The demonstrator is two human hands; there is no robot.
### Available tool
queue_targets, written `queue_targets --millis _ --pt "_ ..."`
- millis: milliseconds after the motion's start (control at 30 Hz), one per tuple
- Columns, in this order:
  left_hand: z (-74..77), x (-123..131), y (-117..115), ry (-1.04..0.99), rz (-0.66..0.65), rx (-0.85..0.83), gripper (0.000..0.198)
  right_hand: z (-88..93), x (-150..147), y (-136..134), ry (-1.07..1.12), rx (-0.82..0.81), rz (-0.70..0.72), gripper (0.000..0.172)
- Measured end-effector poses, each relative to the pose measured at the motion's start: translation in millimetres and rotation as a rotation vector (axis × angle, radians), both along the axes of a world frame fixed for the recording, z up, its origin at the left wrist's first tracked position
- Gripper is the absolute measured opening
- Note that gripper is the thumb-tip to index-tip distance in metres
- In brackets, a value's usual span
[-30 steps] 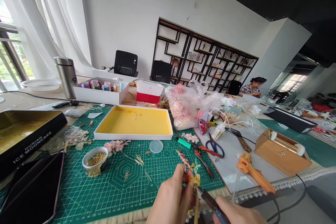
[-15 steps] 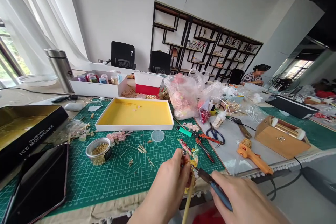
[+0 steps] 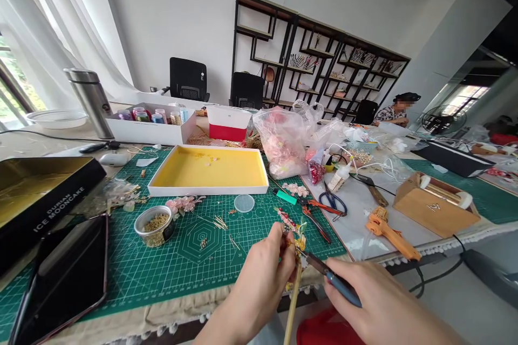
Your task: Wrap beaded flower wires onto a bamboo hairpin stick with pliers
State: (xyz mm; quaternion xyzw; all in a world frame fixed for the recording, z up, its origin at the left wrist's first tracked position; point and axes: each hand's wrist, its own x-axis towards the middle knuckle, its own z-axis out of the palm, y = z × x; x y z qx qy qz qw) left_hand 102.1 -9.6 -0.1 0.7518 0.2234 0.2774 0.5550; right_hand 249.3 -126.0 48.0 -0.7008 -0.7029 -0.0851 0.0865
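My left hand (image 3: pixel 259 280) grips a long wooden stick (image 3: pixel 293 302) topped by a small ornament of red, yellow and green beads and flowers (image 3: pixel 293 232). My right hand (image 3: pixel 376 302) is shut around a pair of blue-handled pliers (image 3: pixel 340 283). Their dark metal jaws reach into the ornament's lower part, where my left fingers partly hide the contact. Both hands hover just past the front edge of a green cutting mat (image 3: pixel 121 280). A red object (image 3: pixel 327 331) lies below them on the floor.
The mat holds a white-rimmed yellow tray (image 3: pixel 206 192), a tin of gold beads (image 3: pixel 154 225) and pink flowers (image 3: pixel 182 205). A phone (image 3: pixel 65 275) lies to the left. Orange tool (image 3: pixel 388 234), scissors (image 3: pixel 334 204), plastic bags (image 3: pixel 281 143) and a person (image 3: pixel 396 110) are to the right.
The whole scene has shifted up and tilted in view as my head moved. My hands have risen slightly, showing more of the wooden stick. The pliers stay on the ornament.
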Motion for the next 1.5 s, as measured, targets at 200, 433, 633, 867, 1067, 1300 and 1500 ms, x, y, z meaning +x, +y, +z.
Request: queue_targets --millis 200,433,633,867,1067,1300,1500 --pt "-3.8 -1 -4 0.008 -0.003 -0.011 0.015 2.0 1 -1 0.092 -0.105 -0.043 0.02" --pt "-0.6 0 -2 0.024 -0.007 -0.004 0.015 -3.5 3 -2 0.011 -0.056 -0.045 0.02" --pt "-1.0 1 -1 0.008 -0.013 -0.031 0.014 -2.8 2 -1 -0.049 -0.019 -0.011 0.022" --pt "-4.3 3 -1 -0.042 -0.001 -0.102 0.013 -5.4 8 -6 -0.058 -0.026 -0.012 0.018" --pt "-4.9 3 0 -0.069 -0.003 -0.169 0.015 -16.9 37 -10 -0.014 -0.05 -0.112 0.026" --pt "5.2 -11 2 -0.002 0.035 -0.119 0.012 -73.0 91 55 -0.056 0.027 -0.358 0.032" --pt "20.1 -21 10 0.165 0.119 0.021 0.007 -79.4 92 79 0.162 0.158 -0.304 0.046"
